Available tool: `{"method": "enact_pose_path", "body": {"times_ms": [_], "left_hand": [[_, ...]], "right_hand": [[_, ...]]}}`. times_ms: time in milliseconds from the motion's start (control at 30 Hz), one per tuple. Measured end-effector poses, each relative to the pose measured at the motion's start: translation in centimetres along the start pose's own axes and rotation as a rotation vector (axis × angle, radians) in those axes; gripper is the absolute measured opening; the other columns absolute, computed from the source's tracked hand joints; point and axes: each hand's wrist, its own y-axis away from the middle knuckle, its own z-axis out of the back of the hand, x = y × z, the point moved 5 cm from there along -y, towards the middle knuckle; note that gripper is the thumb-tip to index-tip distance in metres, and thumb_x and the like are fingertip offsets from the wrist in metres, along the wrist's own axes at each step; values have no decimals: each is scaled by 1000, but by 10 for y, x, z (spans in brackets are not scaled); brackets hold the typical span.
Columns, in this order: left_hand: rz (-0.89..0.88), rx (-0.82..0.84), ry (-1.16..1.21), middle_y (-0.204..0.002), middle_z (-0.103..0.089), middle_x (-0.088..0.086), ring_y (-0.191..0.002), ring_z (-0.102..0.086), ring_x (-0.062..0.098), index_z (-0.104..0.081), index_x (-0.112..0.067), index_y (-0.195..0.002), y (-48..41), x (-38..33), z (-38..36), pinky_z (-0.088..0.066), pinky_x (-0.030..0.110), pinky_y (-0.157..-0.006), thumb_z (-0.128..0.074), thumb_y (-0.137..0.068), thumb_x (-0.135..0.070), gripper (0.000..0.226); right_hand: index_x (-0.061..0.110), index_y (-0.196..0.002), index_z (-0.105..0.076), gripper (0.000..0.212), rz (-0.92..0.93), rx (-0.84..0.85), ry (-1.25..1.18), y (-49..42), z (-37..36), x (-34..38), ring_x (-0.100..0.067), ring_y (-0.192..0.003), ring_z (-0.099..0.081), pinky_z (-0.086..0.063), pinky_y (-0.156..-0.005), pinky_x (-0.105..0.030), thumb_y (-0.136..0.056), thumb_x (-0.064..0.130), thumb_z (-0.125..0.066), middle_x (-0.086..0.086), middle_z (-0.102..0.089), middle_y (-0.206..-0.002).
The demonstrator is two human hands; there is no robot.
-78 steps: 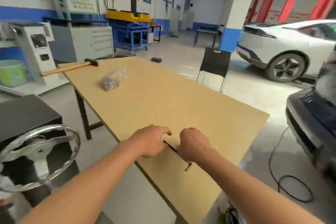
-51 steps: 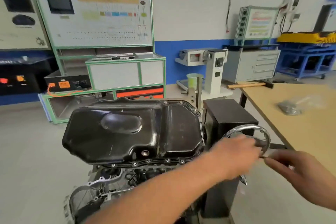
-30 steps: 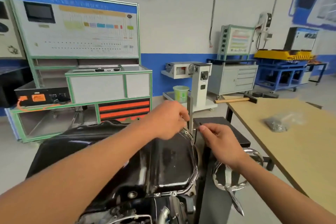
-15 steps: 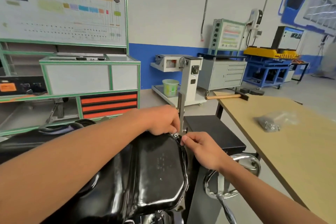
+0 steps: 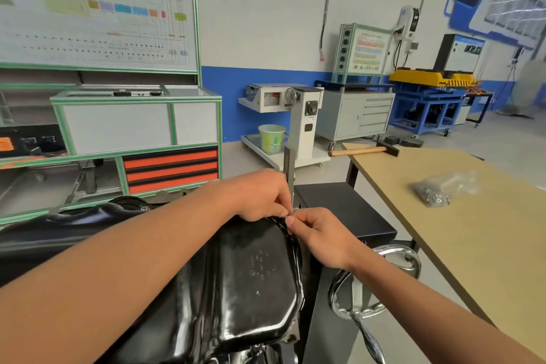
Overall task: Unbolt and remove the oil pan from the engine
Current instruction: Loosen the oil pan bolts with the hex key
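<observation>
**A:** Where is the oil pan sitting?

**B:** Closest to us. The black oil pan (image 5: 251,275) is lying bottom-up on the engine, filling the lower middle. It is looking fully seated, not yet lifted.

**A:** And the hands?

**B:** They are meeting at the pan's far right corner. The left hand (image 5: 261,195) is curling its fingers (image 5: 280,211) tight against the rim, and I cannot tell whether they are holding anything. The right hand (image 5: 320,235) is pinching a small metal piece (image 5: 292,213) narrowly between thumb and forefinger, right at the rim.

**A:** Bolt or tool?

**B:** It is showing too small to say.

**A:** So how far along are we?

**B:** I am judging it early. One corner fastener is getting worked on. The arms are hiding much of the rim, so I am not counting the other bolts. Freeing the rest and lifting the pan away are remaining.

**A:** Anything beyond?

**B:** A chrome hand wheel (image 5: 375,284) is standing just right of the pan, with a black stand (image 5: 339,207) behind it. Farther out, the tabletop (image 5: 487,260) is carrying a clear bag of hardware (image 5: 440,189) and, at its far end, a hammer (image 5: 360,151).
</observation>
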Motion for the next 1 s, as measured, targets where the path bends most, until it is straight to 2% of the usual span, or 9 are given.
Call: {"method": "enact_pose_path", "body": {"times_ms": [67,167,333,433,567,733,800,867,1000], "left_hand": [[-2,1,13,-98,-74,-8,-81,-62,4,-77,-22,-107,1,2,1,-43,12,-67,-65,-94,-24,18],[7,-15,46,-97,-73,-11,-76,-59,-5,-77,-22,-106,2,8,6,-38,9,-64,-66,-94,-24,17],[7,-8,91,-93,-74,-14,-78,-62,-6,-78,-23,-102,1,11,9,-47,14,-73,-68,-92,-25,15],[-7,11,75,-78,-68,-24,-71,-58,-14,-79,-26,-99,-2,11,5,-39,3,-59,-70,-90,-28,13],[-44,35,74,-72,-65,-26,-67,-55,-17,-79,-25,-99,-3,8,1,-37,1,-56,-71,-89,-28,13],[-80,55,65,-68,-59,-29,-65,-53,-20,-78,-22,-102,-2,1,0,-35,-1,-56,-69,-91,-21,15],[-82,85,54,-64,-59,-30,-65,-54,-18,-78,-22,-103,0,-1,-1,-36,0,-56,-68,-90,-19,16],[-76,120,37,-65,-61,-26,-63,-54,-15,-77,-24,-103,1,-3,-3,-38,2,-55,-67,-90,-17,18],[-66,142,-22,-76,-64,-17,-65,-57,-6,-76,-27,-104,2,-5,-5,-37,8,-56,-66,-92,-22,16]], "right_hand": [[-3,-69,-47,43,18,-12,10,-1,1,0,-9,-56,-29,-28,-57,-26,-104,21,-51,2,-33,-59],[-3,-70,-48,42,57,-31,28,0,2,0,-14,-60,-34,-32,-59,-29,-104,22,-52,-5,-38,-63],[5,-67,-48,41,72,-42,51,1,1,-2,-14,-60,-36,-34,-60,-30,-104,21,-52,-4,-40,-62],[8,-67,-49,40,79,-43,63,2,1,0,-12,-60,-36,-33,-60,-27,-104,21,-52,-3,-41,-62],[-4,-72,-51,41,57,-23,22,4,1,-2,-18,-62,-37,-34,-61,-32,-105,22,-51,-8,-42,-65],[-4,-73,-57,41,20,-35,-33,4,0,-3,-14,-58,-41,-36,-59,-28,-104,24,-53,-4,-47,-61],[-1,-68,-60,44,-11,-51,-61,2,1,-5,-8,-48,-39,-35,-54,-20,-101,27,-58,7,-45,-50],[0,-66,-67,43,-52,-75,-115,0,3,-9,-3,-41,-38,-34,-50,-14,-97,30,-65,10,-45,-42],[-2,-67,-72,43,-65,-93,-153,0,4,-10,-5,-41,-36,-33,-48,-16,-93,33,-71,8,-47,-42]]}}
